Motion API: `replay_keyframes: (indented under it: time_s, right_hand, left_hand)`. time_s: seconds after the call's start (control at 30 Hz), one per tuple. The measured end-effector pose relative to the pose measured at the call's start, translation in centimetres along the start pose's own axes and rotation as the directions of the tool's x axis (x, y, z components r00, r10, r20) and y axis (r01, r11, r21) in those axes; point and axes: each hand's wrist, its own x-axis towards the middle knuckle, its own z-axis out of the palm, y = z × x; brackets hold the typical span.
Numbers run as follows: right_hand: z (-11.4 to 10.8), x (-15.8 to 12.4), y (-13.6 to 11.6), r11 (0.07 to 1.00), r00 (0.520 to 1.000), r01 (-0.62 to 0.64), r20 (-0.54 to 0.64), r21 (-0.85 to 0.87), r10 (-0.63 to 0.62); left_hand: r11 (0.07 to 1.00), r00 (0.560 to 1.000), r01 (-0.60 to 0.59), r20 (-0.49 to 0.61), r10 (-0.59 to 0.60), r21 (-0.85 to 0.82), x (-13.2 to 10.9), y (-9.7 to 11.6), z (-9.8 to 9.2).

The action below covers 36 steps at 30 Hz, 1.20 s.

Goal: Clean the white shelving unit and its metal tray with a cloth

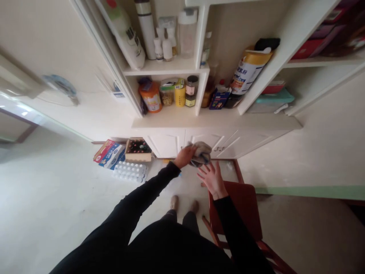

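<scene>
The person's left hand [184, 157] is near the middle of the frame, and its grip is closed on a soft grey cloth [202, 153], which is bunched together at the end of the hand. The right hand [213, 179] is just below the cloth, with its grip open and the fingers [203, 170] spread; I cannot tell if they touch the cloth. The cloth seems light and limp, not slippery or fragile, so it will probably sag when it is held, and the thick bunched part looks like the easiest place to take hold. Behind the hands are white cabinet doors [167, 144], and a dark red wooden chair [236, 207] stands at the right. To the left, on the floor [57, 190], lie a printed carton [108, 154], an open box [138, 150] and a white tray [130, 171]. White shelves [168, 66] with jars [191, 91] fill the upper part of the frame.
</scene>
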Motion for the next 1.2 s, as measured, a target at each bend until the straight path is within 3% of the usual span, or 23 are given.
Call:
replay_keyframes:
  time_s: [0.13, 0.2, 0.27, 0.33, 0.4, 0.43, 0.5, 0.53, 0.6, 0.67, 0.73, 0.8, 0.87, 0.93, 0.97, 1.03, 1.1, 1.2]
  right_hand:
    - [2.9, 4.7, -0.3, 0.988, 0.99, 0.132, 0.039, 0.081, -0.136]
    - [3.2, 7.0, -1.5, 0.961, 0.96, 0.278, 0.024, 0.004, -0.278]
    - [2.8, 9.5, -3.7, 0.87, 0.888, 0.453, 0.016, -0.197, -0.459]
    - [1.8, 12.2, -6.9, 0.731, 0.797, 0.571, 0.038, -0.375, -0.603]
    - [0.5, 15.7, -10.8, 0.533, 0.687, 0.679, 0.179, -0.505, -0.705]
    - [-0.3, 17.7, -12.7, 0.332, 0.588, 0.748, 0.341, -0.575, -0.733]
    - [-1.7, 22.0, -15.9, -0.137, 0.388, 0.776, 0.638, -0.616, -0.665]
    - [-2.3, 24.2, -16.9, -0.318, 0.334, 0.727, 0.718, -0.609, -0.611]
    - [-2.9, 27.7, -17.3, -0.516, 0.291, 0.58, 0.752, -0.631, -0.592]
    - [-2.1, 30.0, -15.7, -0.593, 0.245, 0.461, 0.736, -0.661, -0.63]
    - [0.6, 30.9, -12.5, -0.644, 0.189, 0.435, 0.763, -0.629, -0.618]
    - [5.2, 31.0, -8.4, -0.691, 0.156, 0.479, 0.827, -0.542, -0.54]
    - [10.5, 30.5, -4.7, -0.709, 0.155, 0.539, 0.881, -0.454, -0.447]
    - [14.4, 29.9, -2.6, -0.713, 0.151, 0.611, 0.935, -0.344, -0.322]
    - [15.2, 29.6, -2.6, -0.715, 0.141, 0.637, 0.955, -0.289, -0.261]
    - [13.8, 29.2, -5.0, -0.725, 0.101, 0.658, 0.977, -0.207, -0.187]
    - [8.9, 29.2, -10.0, -0.749, 0.076, 0.617, 0.965, -0.242, -0.249]
    - [0.6, 29.7, -19.5, -0.75, 0.142, 0.418, 0.852, -0.513, -0.504]
  left_hand:
    - [0.988, 0.987, -0.102, 0.135, 0.086, 0.114, -1.7, -0.6, 3.0]
    - [0.962, 0.975, -0.19, 0.149, 0.162, 0.194, -1.9, -0.9, 2.8]
    - [0.9, 0.966, -0.251, 0.028, 0.258, 0.357, -1.1, -1.5, 0.4]
    - [0.812, 0.911, -0.215, -0.187, 0.367, 0.542, 0.8, -2.7, -3.7]
    - [0.716, 0.84, -0.139, -0.301, 0.451, 0.685, 3.4, -4.3, -8.3]
    - [0.67, 0.82, -0.103, -0.319, 0.475, 0.735, 4.9, -5.3, -10.6]
    - [0.594, 0.803, -0.043, -0.326, 0.499, 0.803, 7.8, -7.1, -14.6]
    - [0.566, 0.796, -0.015, -0.332, 0.505, 0.824, 9.2, -8.0, -16.4]
    - [0.528, 0.773, 0.031, -0.356, 0.525, 0.848, 11.7, -9.7, -19.1]
    - [0.504, 0.736, 0.052, -0.375, 0.564, 0.862, 13.5, -11.2, -21.0]
    - [0.478, 0.688, 0.049, -0.377, 0.621, 0.877, 14.7, -12.5, -22.0]
    - [0.453, 0.633, 0.034, -0.37, 0.68, 0.891, 15.3, -13.4, -22.3]
    - [0.434, 0.578, 0.021, -0.365, 0.73, 0.901, 15.6, -13.9, -22.3]
    - [0.408, 0.522, 0.01, -0.353, 0.777, 0.913, 16.0, -14.2, -22.3]
    - [0.39, 0.487, 0.008, -0.344, 0.802, 0.921, 16.2, -14.2, -22.3]
    - [0.353, 0.405, 0.012, -0.327, 0.854, 0.936, 16.7, -14.4, -22.4]
    - [0.325, 0.32, 0.013, -0.312, 0.895, 0.946, 17.3, -14.5, -22.4]
    - [0.289, 0.232, -0.015, -0.278, 0.932, 0.957, 18.4, -14.6, -22.5]
